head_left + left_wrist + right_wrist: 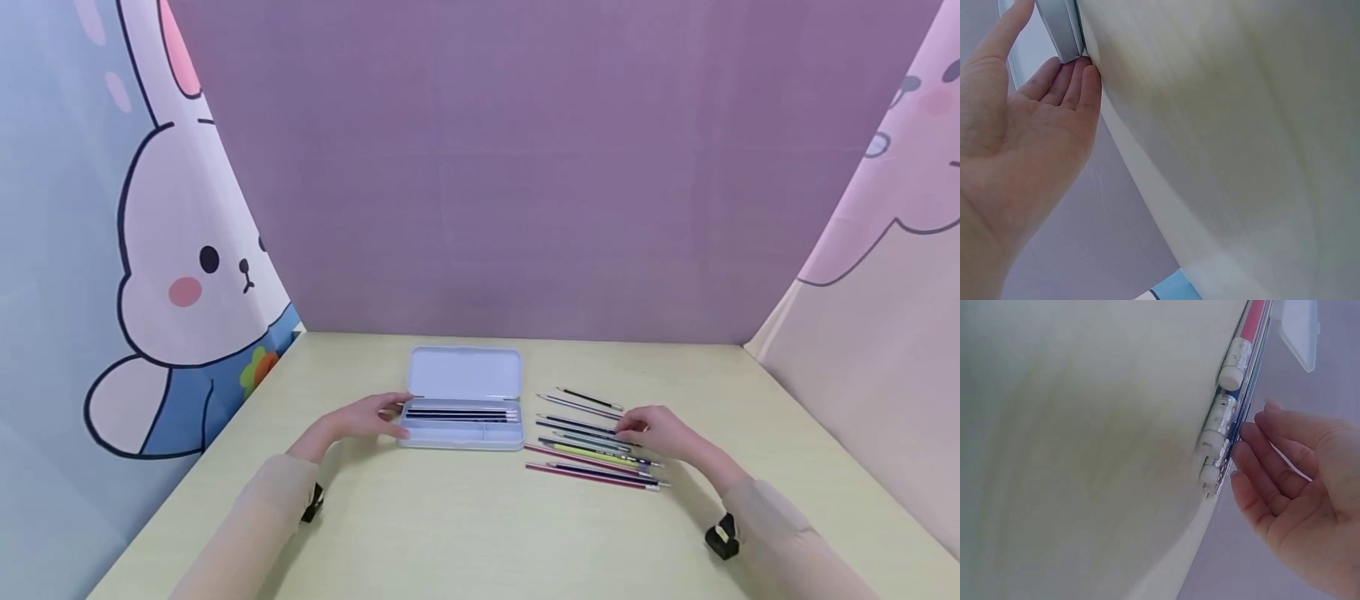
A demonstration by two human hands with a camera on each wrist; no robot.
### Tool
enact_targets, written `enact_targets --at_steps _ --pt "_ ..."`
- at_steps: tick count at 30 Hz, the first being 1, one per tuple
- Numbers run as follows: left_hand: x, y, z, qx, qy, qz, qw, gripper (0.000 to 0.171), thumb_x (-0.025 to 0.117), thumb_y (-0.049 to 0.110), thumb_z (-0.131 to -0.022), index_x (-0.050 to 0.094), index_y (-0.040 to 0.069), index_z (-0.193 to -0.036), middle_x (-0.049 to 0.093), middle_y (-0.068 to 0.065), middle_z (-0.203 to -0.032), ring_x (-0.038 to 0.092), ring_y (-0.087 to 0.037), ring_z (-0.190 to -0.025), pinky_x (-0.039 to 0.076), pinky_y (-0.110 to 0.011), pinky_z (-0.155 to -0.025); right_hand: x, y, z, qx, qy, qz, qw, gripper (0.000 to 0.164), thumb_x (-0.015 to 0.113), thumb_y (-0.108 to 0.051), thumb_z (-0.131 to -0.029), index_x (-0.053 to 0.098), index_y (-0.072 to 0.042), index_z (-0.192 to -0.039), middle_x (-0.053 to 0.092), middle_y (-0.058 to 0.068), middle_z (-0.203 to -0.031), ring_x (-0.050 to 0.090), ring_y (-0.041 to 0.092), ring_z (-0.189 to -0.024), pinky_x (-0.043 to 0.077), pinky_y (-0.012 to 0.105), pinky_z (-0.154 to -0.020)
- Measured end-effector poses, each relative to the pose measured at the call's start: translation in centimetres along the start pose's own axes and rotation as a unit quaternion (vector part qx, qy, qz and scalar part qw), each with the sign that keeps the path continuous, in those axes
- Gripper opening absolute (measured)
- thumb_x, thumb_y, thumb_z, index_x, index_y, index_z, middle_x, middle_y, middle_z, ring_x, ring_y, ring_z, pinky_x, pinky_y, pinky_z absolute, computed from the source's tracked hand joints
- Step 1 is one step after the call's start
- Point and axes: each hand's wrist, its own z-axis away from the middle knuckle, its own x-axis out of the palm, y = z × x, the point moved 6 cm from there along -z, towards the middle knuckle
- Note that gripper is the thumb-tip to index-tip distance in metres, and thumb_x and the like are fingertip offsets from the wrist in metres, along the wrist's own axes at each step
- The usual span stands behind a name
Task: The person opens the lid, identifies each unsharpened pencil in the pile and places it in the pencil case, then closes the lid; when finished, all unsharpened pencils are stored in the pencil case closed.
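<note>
A pale blue pencil case [450, 446] lies with its lid [465, 372] raised at the back. Several dark pencils [450, 414] rest in its long rear compartment. At the case's left end my left hand [363, 419] holds it, the four fingertips against the end wall in the left wrist view and the thumb reaching higher. My right hand [663, 432] has thumb and fingers bent together at the right ends of the loose pencils, over a dark pencil [573, 428]. I cannot tell whether it pinches that pencil. In the right wrist view white erasers [1230, 378] sit before the fingertips.
Right of the case, several pencils lie in a loose fan, among them a yellow-green pencil [592, 452] and a red pencil [543, 471] at the near side. The light wooden table [480, 533] meets a purple backdrop [480, 167], with cartoon-printed cloths at both sides.
</note>
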Motion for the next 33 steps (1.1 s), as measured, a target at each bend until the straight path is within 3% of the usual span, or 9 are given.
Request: enact_targets --at_steps 14,33 --pt "-0.02 -0.34 -0.2 0.006 -0.004 -0.009 0.9999 0.079 0.072 0.035 -0.081 0.035 0.003 -0.143 0.041 -0.021 -0.142 0.043 -0.038 -0.127 0.036 -0.05 -0.106 0.21 0.49 -0.1 0.014 0.008 0.044 0.999 0.006 0.067 -0.009 -0.084 0.071 -0.005 -0.086 0.065 -0.001 -0.08 0.053 0.003 -0.069 0.047 0.021 -0.06" --pt "-0.09 -0.21 -0.09 0.003 0.001 -0.001 1.0 0.078 0.073 0.032 -0.081 0.035 0.003 -0.143 0.041 -0.02 -0.142 0.044 -0.037 -0.127 0.035 -0.05 -0.106 0.53 0.32 0.09 0.029 0.001 0.051 0.998 0.007 0.066 -0.005 -0.081 0.072 -0.004 -0.084 0.062 -0.001 -0.079 0.055 0.007 -0.069 0.049 0.022 -0.063"
